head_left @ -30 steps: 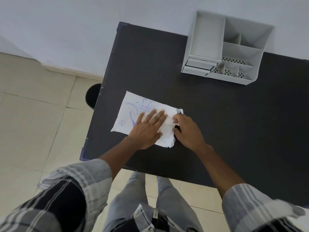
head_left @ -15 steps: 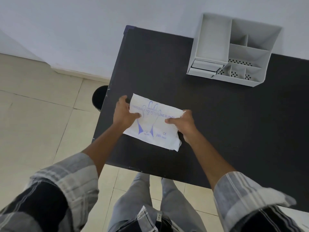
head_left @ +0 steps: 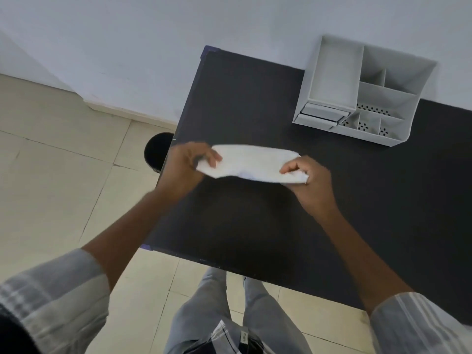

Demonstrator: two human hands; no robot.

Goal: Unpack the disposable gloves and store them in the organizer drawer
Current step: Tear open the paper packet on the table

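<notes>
A white paper glove packet [head_left: 252,163] with faint blue print is held in the air above the black table [head_left: 255,226], turned nearly edge-on. My left hand [head_left: 186,167] pinches its left end and my right hand [head_left: 310,183] pinches its right end. The grey plastic organizer [head_left: 362,93] stands at the table's back edge against the wall. It has several open compartments, and its two small drawers [head_left: 323,114] at the front left are slightly pulled out.
A round black bin [head_left: 157,152] stands on the tiled floor just left of the table. The white wall runs behind the table. My legs are at the table's near edge.
The packet lay flat on the table under both hands; both hands have taken its ends, lifted it off the table and tilted it almost edge-on.
</notes>
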